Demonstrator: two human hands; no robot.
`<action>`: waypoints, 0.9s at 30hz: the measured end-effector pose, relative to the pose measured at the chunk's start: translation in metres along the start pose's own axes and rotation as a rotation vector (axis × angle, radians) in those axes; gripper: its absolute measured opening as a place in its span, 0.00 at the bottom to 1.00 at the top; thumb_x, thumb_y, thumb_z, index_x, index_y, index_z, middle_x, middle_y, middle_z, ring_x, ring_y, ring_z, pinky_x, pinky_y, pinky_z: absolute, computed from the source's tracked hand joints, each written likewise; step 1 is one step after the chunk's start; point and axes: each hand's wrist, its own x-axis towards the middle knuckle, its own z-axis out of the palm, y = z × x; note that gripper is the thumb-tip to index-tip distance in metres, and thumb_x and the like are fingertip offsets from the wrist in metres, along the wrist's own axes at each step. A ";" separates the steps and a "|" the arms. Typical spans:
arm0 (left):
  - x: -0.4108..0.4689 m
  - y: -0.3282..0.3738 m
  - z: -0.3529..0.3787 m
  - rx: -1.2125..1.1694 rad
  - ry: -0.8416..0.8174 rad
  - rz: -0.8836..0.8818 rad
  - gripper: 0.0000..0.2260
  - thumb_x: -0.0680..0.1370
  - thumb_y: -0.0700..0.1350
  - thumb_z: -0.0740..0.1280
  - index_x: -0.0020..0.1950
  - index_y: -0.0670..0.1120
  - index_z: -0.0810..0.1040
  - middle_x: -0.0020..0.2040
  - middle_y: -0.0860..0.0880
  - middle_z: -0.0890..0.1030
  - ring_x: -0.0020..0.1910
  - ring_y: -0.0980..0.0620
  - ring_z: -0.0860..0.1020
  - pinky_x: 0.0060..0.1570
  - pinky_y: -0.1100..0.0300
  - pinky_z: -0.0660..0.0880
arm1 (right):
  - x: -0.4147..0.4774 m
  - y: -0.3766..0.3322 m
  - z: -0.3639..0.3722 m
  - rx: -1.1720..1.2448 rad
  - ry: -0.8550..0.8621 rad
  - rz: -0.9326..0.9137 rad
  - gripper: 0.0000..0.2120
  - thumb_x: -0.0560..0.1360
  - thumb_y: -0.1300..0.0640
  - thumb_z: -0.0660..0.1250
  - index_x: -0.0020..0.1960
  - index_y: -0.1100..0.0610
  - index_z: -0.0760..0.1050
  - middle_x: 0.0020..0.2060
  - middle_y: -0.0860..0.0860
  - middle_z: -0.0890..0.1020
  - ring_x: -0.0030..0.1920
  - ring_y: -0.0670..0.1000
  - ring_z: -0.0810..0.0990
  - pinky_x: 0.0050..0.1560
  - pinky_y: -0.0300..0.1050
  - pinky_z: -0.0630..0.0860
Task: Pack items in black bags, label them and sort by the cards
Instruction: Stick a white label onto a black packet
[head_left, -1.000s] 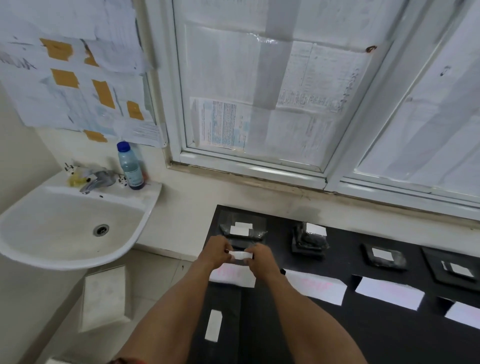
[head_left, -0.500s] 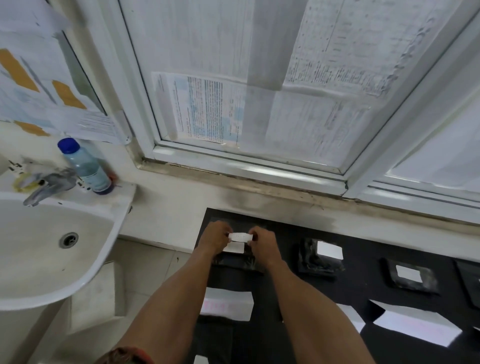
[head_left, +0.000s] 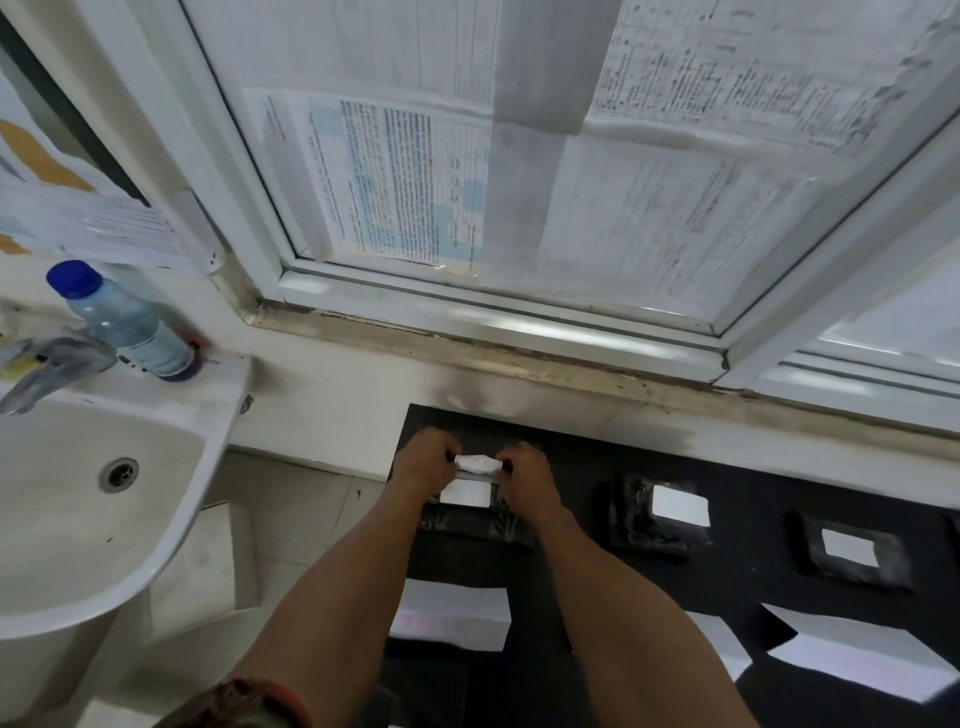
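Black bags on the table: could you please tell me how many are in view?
3: left bag at the table's left end, middle bag beside it, right bag further right. Others may be hidden beneath or beyond the right edge.

Label (head_left: 476, 461) — now fwd, over bag (head_left: 475, 527)

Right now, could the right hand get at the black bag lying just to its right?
Probably yes. The black bag lies close beside the right hand, with nothing between them. But that hand and the left hand are pinching a white label, so it must let go first.
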 end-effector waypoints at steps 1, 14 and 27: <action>0.000 0.000 0.000 0.020 -0.012 0.005 0.10 0.73 0.41 0.66 0.50 0.50 0.83 0.54 0.48 0.81 0.55 0.47 0.79 0.49 0.56 0.77 | 0.000 0.000 0.000 -0.010 -0.007 -0.003 0.09 0.75 0.65 0.64 0.52 0.63 0.80 0.53 0.59 0.78 0.53 0.56 0.77 0.52 0.42 0.70; -0.017 0.001 -0.008 -0.098 -0.011 0.012 0.20 0.76 0.37 0.61 0.67 0.48 0.75 0.63 0.42 0.76 0.60 0.42 0.76 0.58 0.50 0.76 | -0.015 -0.012 -0.007 -0.075 -0.012 0.045 0.14 0.76 0.64 0.61 0.62 0.62 0.73 0.62 0.58 0.72 0.61 0.57 0.73 0.61 0.46 0.72; -0.136 -0.013 -0.013 -0.038 0.059 -0.080 0.20 0.76 0.44 0.64 0.67 0.49 0.70 0.62 0.41 0.71 0.62 0.41 0.71 0.57 0.50 0.73 | -0.132 -0.038 -0.005 -0.020 0.102 -0.007 0.18 0.76 0.61 0.60 0.65 0.59 0.72 0.61 0.58 0.73 0.62 0.58 0.72 0.61 0.47 0.71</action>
